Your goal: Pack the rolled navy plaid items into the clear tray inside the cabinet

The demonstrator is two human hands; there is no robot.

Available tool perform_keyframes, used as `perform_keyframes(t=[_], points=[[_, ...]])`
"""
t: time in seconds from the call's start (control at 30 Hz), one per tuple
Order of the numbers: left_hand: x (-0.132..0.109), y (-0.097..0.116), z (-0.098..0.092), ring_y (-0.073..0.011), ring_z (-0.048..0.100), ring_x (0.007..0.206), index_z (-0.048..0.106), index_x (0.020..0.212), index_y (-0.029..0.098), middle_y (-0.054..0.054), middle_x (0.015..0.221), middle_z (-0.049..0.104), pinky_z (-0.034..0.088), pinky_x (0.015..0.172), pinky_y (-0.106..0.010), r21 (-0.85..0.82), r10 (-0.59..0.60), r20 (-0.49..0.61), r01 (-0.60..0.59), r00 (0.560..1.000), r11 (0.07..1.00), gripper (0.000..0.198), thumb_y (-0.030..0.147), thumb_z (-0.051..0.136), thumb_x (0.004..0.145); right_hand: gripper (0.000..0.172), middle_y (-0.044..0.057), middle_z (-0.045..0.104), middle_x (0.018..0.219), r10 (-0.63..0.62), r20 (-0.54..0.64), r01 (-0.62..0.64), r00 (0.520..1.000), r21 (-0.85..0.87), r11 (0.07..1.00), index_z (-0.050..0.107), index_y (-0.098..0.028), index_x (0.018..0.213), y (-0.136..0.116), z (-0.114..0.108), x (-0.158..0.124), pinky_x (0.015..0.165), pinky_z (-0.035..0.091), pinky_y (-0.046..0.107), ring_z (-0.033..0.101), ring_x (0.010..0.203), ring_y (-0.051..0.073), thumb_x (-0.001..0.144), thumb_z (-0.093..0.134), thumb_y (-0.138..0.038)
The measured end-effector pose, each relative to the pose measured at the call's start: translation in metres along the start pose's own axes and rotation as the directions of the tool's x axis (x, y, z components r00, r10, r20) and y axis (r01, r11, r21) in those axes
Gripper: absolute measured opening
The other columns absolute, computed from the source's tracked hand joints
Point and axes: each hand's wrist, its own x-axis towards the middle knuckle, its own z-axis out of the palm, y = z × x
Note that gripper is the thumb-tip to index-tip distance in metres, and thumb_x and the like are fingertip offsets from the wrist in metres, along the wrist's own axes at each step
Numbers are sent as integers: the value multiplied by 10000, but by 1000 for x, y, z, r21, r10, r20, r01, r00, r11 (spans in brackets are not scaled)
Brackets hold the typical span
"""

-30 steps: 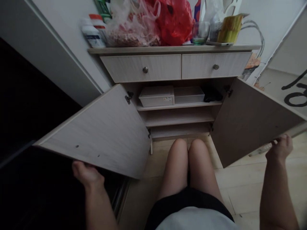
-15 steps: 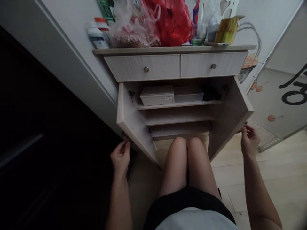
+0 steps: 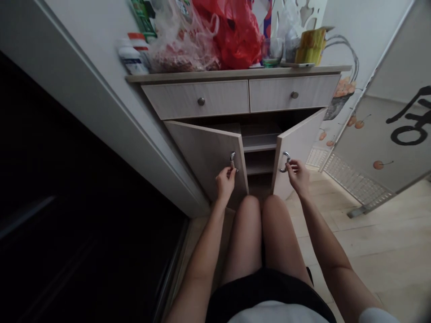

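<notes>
Two pale wood doors of a low cabinet stand part way open, with a narrow gap between their edges. My left hand (image 3: 225, 181) pinches the curved metal handle (image 3: 232, 159) of the left door (image 3: 208, 152). On the right door (image 3: 298, 148), my right hand (image 3: 298, 176) grips a matching handle (image 3: 286, 158) with the fingertips. Through the gap show the shelves (image 3: 259, 146) inside; the doors hide most of what lies on them. My knees are close in front of the gap, below the hands.
On the cabinet top (image 3: 202, 77) stand a red plastic bag (image 3: 235, 38), a clear bag (image 3: 183, 49), white bottles (image 3: 132, 58) and a glass (image 3: 272, 53). Two drawers (image 3: 195, 101) sit above the doors. A folding screen (image 3: 380, 134) is at the right, a dark panel at the left.
Both doors have swung inward from wide open, and the gap between them has narrowed. My hands have come toward each other with the handles. The box on the upper shelf is now mostly hidden.
</notes>
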Motion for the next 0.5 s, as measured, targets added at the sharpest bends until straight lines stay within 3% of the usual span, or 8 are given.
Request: perform_keyframes(t=[0.13, 0.27, 0.5], points=[[26, 22, 22, -213, 734, 916, 719, 1014, 164, -125, 995, 775, 513, 834, -288, 114, 7, 73, -16, 997, 993, 193, 287, 583, 953, 348, 73, 736, 1023, 2, 91, 8, 996, -112, 994, 627, -225, 999, -14, 36, 21, 682, 475, 294, 702, 828, 201, 956, 479, -536], [45, 33, 33, -231, 723, 988, 738, 1044, 174, -132, 1043, 774, 488, 838, -280, 209, 1, 114, -25, 993, 978, 232, 326, 580, 967, 238, 44, 740, 1023, 26, 125, 0, 992, -205, 979, 623, -232, 980, -22, 71, 43, 672, 427, 274, 693, 841, 188, 972, 511, -441], [73, 40, 49, -237, 706, 1040, 741, 1079, 193, -124, 1102, 766, 465, 841, -284, 272, -31, 173, -17, 984, 962, 277, 371, 550, 986, 243, 47, 734, 977, 3, 150, 32, 989, -234, 972, 630, -212, 963, -18, 110, 74, 727, 427, 296, 671, 854, 202, 972, 528, -433]])
